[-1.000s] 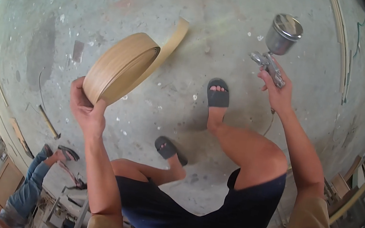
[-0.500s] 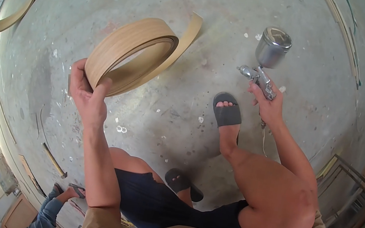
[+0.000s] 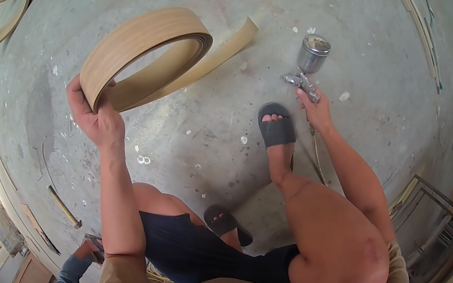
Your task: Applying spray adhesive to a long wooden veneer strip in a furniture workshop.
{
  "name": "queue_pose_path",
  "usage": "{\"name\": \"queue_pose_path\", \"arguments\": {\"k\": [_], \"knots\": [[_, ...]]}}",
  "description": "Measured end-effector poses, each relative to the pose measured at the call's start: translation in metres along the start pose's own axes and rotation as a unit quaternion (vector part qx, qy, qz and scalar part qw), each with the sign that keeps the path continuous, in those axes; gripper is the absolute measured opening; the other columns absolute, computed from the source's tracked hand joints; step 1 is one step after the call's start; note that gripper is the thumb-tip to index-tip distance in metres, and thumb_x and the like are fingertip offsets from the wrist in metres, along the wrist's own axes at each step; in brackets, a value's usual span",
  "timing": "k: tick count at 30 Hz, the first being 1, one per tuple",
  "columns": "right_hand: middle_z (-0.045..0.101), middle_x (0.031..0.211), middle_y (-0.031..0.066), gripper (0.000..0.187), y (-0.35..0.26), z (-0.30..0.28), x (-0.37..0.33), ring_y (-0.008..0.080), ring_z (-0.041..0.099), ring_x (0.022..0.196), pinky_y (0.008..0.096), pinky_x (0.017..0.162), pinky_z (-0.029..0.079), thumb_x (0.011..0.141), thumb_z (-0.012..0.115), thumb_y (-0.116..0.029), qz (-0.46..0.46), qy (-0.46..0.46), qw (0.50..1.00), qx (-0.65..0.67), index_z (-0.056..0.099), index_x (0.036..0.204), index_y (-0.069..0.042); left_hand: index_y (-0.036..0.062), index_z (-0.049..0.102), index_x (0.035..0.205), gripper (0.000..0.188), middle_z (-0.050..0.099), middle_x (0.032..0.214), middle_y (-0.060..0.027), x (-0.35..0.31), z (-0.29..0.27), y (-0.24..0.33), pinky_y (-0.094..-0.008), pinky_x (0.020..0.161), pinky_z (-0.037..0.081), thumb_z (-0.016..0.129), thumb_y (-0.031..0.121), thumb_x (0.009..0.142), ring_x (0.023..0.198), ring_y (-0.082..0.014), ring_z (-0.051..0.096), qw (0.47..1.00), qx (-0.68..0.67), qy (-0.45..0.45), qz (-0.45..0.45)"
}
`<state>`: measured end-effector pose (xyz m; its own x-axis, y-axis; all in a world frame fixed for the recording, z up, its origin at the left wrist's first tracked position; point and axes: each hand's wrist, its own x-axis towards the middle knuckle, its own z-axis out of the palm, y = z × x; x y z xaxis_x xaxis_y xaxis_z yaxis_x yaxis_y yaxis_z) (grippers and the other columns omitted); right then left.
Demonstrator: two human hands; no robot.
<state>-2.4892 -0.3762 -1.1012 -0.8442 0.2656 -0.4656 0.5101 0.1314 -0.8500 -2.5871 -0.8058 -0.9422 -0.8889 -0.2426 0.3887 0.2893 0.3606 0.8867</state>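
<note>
The left hand [image 3: 98, 118] is closed on the near end of a coiled wooden strip [image 3: 144, 27], with the thumb inside the ring and fingers outside. The coil is held up above the grey floor [image 3: 213, 110], its loose end stretching away to the upper right. The right hand [image 3: 315, 109] is wrapped around the handle of a silver spray gun [image 3: 306, 87], well apart from the coil. The gun's metal cup [image 3: 314, 57] sits on top, its nozzle points left, and a hose [image 3: 317, 159] hangs below the hand.
</note>
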Motion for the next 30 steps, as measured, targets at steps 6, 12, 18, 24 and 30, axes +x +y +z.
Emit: {"name": "queue_pose_path", "arguments": {"k": [6,12,18,24,30], "knots": [[0.064,0.093,-0.0013,0.043,0.018,-0.019,0.004,0.0080,0.056,0.082,0.0272,0.073,0.049,0.090,0.073,-0.028,0.035,-0.036,0.994,-0.097,0.063,0.122,-0.002,0.0046,0.049,0.114,0.012,0.062,0.093,-0.0077,-0.013,-0.018,0.010,-0.0335,0.085,0.048,0.049,0.008,0.102,0.086,-0.0177,0.061,1.000,-0.002,0.025,0.019],[0.059,0.123,0.0080,0.049,0.022,-0.049,-0.014,0.0165,0.054,0.113,0.0290,0.083,0.045,0.086,0.076,-0.025,-0.122,0.174,0.964,-0.158,0.056,0.125,-0.004,0.0034,0.048,0.117,0.018,0.063,0.099,-0.0092,-0.019,-0.017,0.003,-0.0332,0.088,0.048,0.050,0.006,0.099,0.091,-0.0177,0.060,1.000,0.005,0.006,0.020],[0.050,0.144,0.0105,0.078,-0.208,0.036,-0.039,0.0215,0.050,0.126,0.0363,0.097,0.044,0.080,0.080,-0.023,-0.335,-0.156,0.906,-0.207,0.042,0.146,-0.007,0.0000,0.050,0.115,0.032,0.052,0.106,-0.0054,-0.019,-0.008,0.008,-0.0259,0.094,0.039,0.046,-0.007,0.084,0.100,-0.0134,0.050,0.999,-0.031,0.019,-0.011],[0.065,0.112,0.0137,0.063,-0.311,0.141,-0.003,0.0293,0.063,0.101,0.0386,0.083,0.049,0.080,0.078,-0.044,-0.393,-0.312,0.809,-0.306,0.057,0.125,-0.005,0.0008,0.050,0.114,0.019,0.060,0.101,-0.0077,-0.017,0.001,0.017,-0.0270,0.088,0.046,0.053,-0.001,0.095,0.091,-0.0149,0.060,0.996,-0.082,0.032,0.006],[0.066,0.091,0.0245,0.015,-0.385,0.167,-0.042,0.0443,0.062,0.092,0.0473,0.079,0.049,0.077,0.062,-0.009,-0.574,-0.263,0.722,-0.284,0.063,0.088,-0.001,0.0029,0.044,0.131,0.057,0.059,0.113,-0.0090,-0.004,-0.018,0.054,-0.0317,0.093,0.045,0.077,0.010,0.085,0.106,-0.0163,0.057,0.996,0.067,0.031,-0.048]]}}
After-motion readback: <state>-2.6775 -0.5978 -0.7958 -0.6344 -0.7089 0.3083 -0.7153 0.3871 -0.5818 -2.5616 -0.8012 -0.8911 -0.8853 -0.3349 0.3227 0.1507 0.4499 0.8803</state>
